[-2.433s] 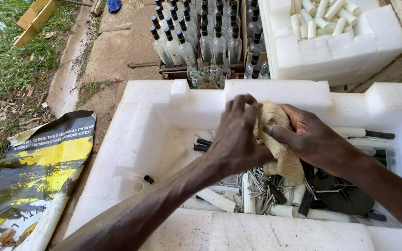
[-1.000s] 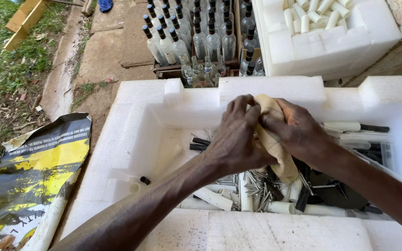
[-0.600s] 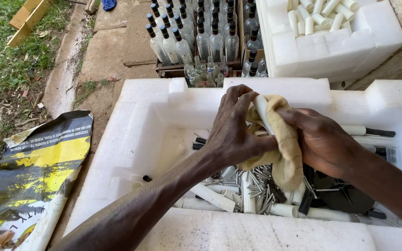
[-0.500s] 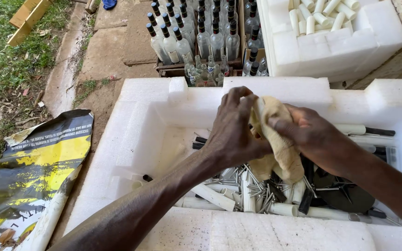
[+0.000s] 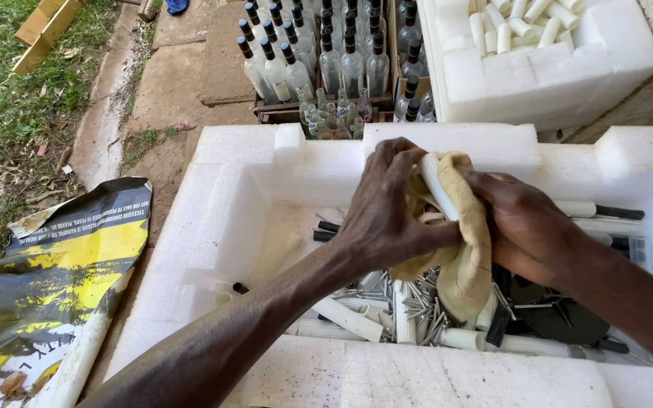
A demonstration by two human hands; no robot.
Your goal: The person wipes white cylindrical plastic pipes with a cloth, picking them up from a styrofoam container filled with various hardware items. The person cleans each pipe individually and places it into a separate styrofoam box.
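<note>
1. One big white foam box (image 5: 251, 189) sits under both hands, w/ white tubes (image 5: 345, 317) and nails below.
2. Tan cloth (image 5: 468, 257): gripped by right hand (image 5: 527, 227).
3. White tube (image 5: 436, 185): left hand (image 5: 387, 208) closed on it; tip now pokes out of the cloth, vs. covered 1 s ago.

Sunlit outdoor ground: grass (image 5: 9, 98), a concrete slab (image 5: 190, 68), bare dirt.

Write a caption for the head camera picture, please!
Left hand and right hand wipe a white tube with a tan cloth over a foam box.
</note>
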